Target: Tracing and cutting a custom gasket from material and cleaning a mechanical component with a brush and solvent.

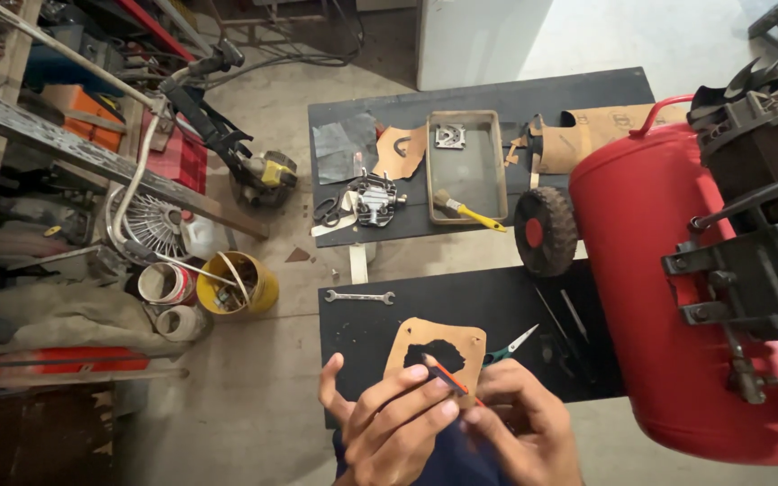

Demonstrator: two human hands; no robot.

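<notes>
Your left hand [398,418] grips the lower edge of the tan gasket sheet [434,349], pinning it flat on the near black table [353,315] so it cannot shift. Your right hand [520,423] is closed around an orange-handled cutter [447,380], its tip at the cut-out opening in the sheet. Green-handled pliers [511,346] lie just beside the sheet, and a wrench [359,296] lies farther back. The red tank [650,270] stands to your right.
</notes>
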